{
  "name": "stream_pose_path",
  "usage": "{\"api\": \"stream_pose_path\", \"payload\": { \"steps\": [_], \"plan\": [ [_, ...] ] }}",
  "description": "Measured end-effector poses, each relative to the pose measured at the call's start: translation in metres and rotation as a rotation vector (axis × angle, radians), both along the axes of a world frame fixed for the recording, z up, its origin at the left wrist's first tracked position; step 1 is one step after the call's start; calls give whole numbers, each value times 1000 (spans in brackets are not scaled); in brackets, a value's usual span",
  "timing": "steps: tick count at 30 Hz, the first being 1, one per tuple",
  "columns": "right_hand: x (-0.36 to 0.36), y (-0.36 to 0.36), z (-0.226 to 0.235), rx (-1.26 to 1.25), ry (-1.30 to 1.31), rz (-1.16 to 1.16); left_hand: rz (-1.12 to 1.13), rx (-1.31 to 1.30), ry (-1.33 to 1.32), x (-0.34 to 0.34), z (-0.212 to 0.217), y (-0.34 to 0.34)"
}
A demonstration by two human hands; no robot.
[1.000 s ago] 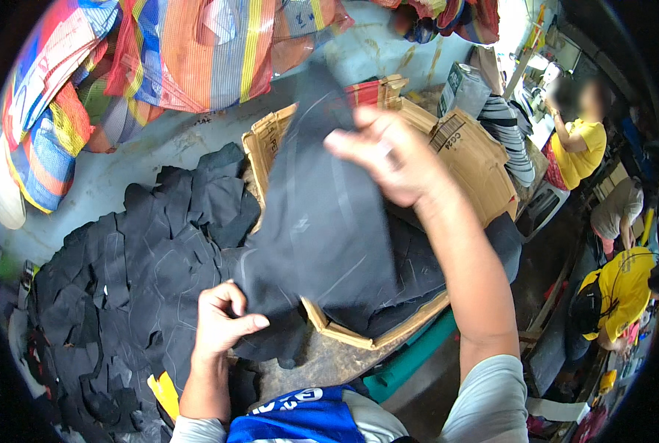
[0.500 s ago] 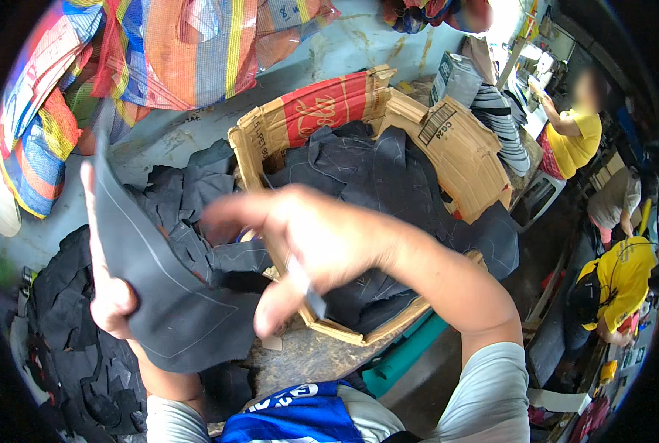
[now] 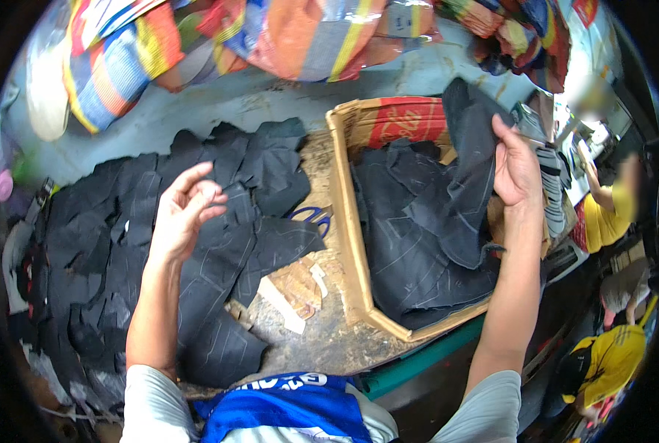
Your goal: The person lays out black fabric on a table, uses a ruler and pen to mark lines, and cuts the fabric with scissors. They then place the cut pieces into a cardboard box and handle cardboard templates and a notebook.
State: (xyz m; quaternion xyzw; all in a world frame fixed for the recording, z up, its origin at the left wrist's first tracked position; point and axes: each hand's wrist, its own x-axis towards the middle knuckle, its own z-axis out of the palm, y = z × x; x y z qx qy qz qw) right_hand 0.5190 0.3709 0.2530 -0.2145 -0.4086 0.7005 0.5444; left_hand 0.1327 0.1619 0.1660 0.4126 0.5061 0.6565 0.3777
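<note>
My right hand point(image 3: 519, 168) is closed on a dark cut fabric piece point(image 3: 471, 170), holding it up at the right side of a cardboard box point(image 3: 357, 247). The piece hangs down over other black pieces point(image 3: 411, 255) with pale chalk lines that fill the box. A slim object shows beside that hand, too small to name. Over the spread of black fabric pieces point(image 3: 141, 221) on the left, my left hand point(image 3: 185, 210) is raised with nothing in it, its fingers loosely bent and apart. Blue-handled scissors point(image 3: 312, 218) lie partly under the fabric between the pile and the box.
Pale scraps point(image 3: 289, 295) lie on the worn wooden table point(image 3: 337, 347). Colourful mesh bags point(image 3: 307, 33) hang along the back wall. A green edge point(image 3: 418, 358) runs below the box. People in yellow shirts point(image 3: 614, 365) are at the right.
The fabric piece has gone from my left hand to my right, and from the left over to the box. My left hand is now empty. The view has shifted left.
</note>
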Motion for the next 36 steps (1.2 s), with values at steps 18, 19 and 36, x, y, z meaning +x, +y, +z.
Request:
{"api": "stream_pose_path", "payload": {
  "steps": [18, 19, 36],
  "plan": [
    [-141, -271, -91, 723, -875, 458, 549, -597, 917, 7, -146, -218],
    [-158, -278, -111, 691, -947, 493, 535, -604, 895, 6, -147, -217],
    [-296, -240, -209, -190, -420, 329, 715, -190, 517, -4, -156, -236]
  ]
}}
